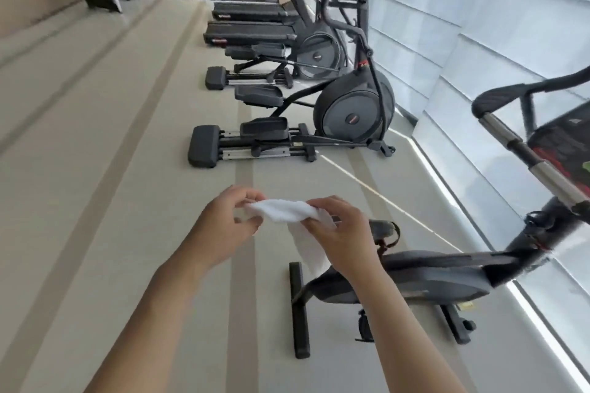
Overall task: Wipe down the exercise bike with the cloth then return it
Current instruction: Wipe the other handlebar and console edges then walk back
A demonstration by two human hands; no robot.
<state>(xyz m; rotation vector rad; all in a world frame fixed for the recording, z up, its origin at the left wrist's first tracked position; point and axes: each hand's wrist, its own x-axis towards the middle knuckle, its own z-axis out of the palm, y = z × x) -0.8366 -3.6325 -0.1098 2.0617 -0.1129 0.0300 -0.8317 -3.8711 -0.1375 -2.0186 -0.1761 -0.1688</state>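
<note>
Head camera; looks forward-down, tilted; hands close, machines beyond

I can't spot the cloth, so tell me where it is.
In the head view the cloth is at centre, held between the left hand and right hand, above the floor just left of the bike.

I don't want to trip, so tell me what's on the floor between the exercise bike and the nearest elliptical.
Nothing: the head view shows only bare striped floor between the exercise bike and the nearest elliptical.
</note>
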